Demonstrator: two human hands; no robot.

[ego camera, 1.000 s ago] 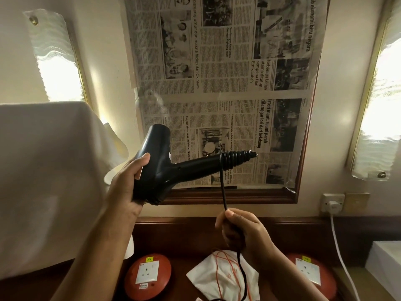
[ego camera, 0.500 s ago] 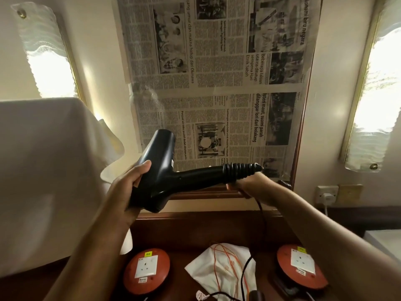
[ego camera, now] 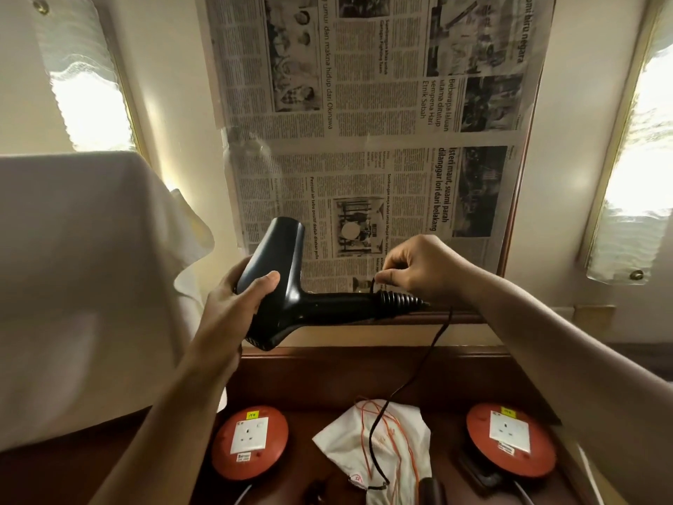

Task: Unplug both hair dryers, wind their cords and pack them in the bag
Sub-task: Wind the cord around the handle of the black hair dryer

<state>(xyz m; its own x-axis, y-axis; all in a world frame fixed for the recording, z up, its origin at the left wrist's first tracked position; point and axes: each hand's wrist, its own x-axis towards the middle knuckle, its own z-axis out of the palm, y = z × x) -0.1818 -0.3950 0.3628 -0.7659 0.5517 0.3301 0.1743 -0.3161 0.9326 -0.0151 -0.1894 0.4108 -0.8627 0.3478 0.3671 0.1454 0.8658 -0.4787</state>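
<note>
Black hair dryer [ego camera: 282,286] held up in front of newspaper-covered mirror [ego camera: 371,133], handle lying level, pointing right. Left hand [ego camera: 233,304] fingers wrapped around dryer body, likely steadying it for winding. Right hand [ego camera: 418,271] at handle end, fingers pinching black cord [ego camera: 411,380] above ribbed collar, apparently laying a first loop. Rest of cord hangs below dryer to white drawstring bag [ego camera: 378,442] on desk [ego camera: 364,373], between two red socket reels.
</note>
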